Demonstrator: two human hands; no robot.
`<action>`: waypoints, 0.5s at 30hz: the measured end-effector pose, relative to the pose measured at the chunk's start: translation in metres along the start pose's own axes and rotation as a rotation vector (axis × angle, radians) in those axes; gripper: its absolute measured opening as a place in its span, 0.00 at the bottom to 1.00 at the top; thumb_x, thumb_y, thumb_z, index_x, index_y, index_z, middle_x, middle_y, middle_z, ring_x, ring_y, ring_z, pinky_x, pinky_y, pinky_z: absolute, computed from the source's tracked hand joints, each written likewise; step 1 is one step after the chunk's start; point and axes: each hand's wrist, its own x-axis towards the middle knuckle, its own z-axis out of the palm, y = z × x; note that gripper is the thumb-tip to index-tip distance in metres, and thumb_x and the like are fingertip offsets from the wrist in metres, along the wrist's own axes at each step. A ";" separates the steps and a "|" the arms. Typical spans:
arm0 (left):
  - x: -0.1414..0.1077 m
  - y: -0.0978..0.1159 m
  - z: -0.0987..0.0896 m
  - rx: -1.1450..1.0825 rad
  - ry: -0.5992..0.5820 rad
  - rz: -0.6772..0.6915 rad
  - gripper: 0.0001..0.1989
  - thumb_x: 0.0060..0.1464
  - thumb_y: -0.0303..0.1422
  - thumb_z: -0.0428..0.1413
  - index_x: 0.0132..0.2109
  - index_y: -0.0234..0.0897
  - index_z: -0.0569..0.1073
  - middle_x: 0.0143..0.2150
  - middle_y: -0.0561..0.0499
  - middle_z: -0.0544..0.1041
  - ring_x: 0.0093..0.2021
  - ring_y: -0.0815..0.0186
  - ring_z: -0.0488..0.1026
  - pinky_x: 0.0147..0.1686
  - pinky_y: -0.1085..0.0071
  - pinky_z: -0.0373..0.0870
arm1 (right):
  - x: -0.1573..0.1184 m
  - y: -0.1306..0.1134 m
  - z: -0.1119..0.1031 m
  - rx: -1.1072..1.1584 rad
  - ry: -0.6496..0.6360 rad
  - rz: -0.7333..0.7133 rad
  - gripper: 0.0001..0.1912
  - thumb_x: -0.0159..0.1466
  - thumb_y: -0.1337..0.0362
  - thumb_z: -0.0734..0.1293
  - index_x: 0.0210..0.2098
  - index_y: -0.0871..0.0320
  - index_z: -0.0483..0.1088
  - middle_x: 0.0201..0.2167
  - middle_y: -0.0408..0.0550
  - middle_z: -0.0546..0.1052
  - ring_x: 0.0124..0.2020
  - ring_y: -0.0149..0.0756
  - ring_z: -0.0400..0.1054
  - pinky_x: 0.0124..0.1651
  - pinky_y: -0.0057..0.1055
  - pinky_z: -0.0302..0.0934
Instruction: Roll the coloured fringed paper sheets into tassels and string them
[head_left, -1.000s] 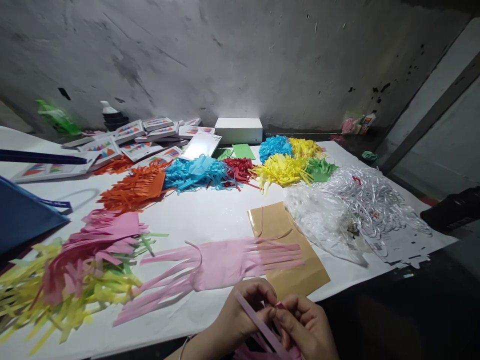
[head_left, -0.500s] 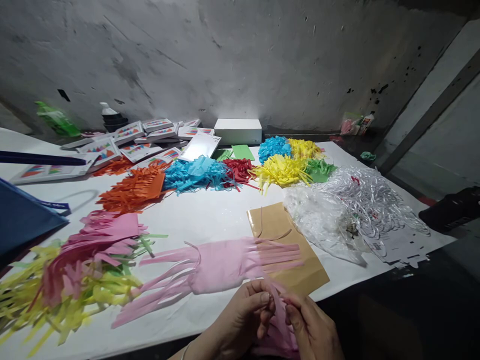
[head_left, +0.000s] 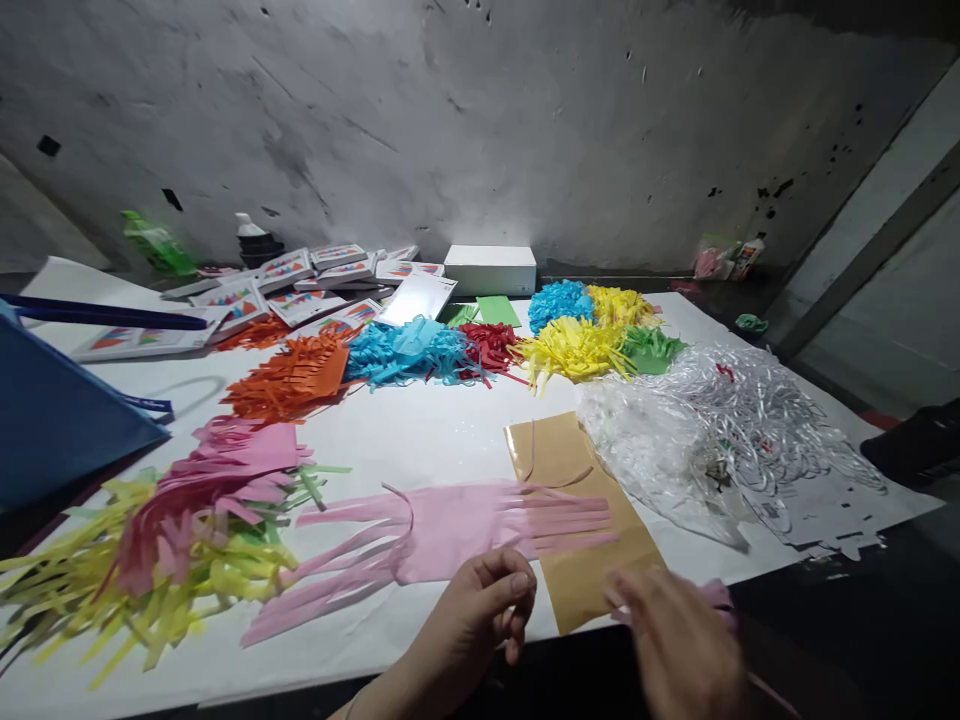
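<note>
Fringed light pink paper lies on the white-covered table, its right strips over a brown sheet. My left hand is at the front edge just below it, fingers curled with thumb near forefinger; whether anything is between them is too small to tell. To its right, my right hand is blurred by motion, with a bit of pink paper showing behind it and a pale piece at its fingertips. Darker pink fringed paper sits on a yellow fringed pile at the left.
Orange, blue, red, yellow and green fringed bundles line the middle. Behind are flat printed boxes and a white box. Tangled white string and clear plastic lie at the right, a blue object at the left.
My right hand has moved right, away from my left hand, and the pink strips between them have gone with it. The view has shifted slightly.
</note>
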 end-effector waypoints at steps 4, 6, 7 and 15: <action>-0.006 -0.006 0.008 -0.010 -0.050 -0.020 0.21 0.39 0.44 0.72 0.29 0.34 0.73 0.16 0.59 0.67 0.14 0.78 0.57 0.11 0.82 0.60 | 0.013 -0.044 0.018 0.265 0.052 0.045 0.09 0.70 0.71 0.59 0.40 0.60 0.71 0.25 0.47 0.76 0.26 0.34 0.71 0.37 0.30 0.63; -0.008 -0.008 0.009 -0.014 -0.055 -0.023 0.21 0.39 0.44 0.72 0.29 0.34 0.73 0.16 0.59 0.67 0.14 0.77 0.57 0.11 0.82 0.60 | 0.014 -0.054 0.023 0.277 0.040 0.067 0.09 0.70 0.72 0.59 0.40 0.60 0.71 0.25 0.46 0.76 0.26 0.34 0.71 0.34 0.30 0.63; -0.008 -0.009 0.009 -0.012 -0.052 -0.024 0.21 0.39 0.44 0.72 0.29 0.34 0.73 0.16 0.59 0.67 0.14 0.77 0.57 0.11 0.82 0.60 | 0.013 -0.056 0.024 0.287 0.017 0.074 0.09 0.70 0.72 0.58 0.40 0.59 0.70 0.25 0.46 0.76 0.26 0.34 0.70 0.34 0.30 0.63; -0.007 -0.008 0.006 0.019 -0.036 -0.003 0.20 0.41 0.44 0.72 0.29 0.33 0.74 0.15 0.59 0.66 0.13 0.77 0.59 0.11 0.82 0.61 | 0.009 -0.049 0.022 0.295 -0.049 0.068 0.10 0.70 0.70 0.58 0.42 0.59 0.71 0.26 0.47 0.76 0.26 0.36 0.73 0.47 0.37 0.69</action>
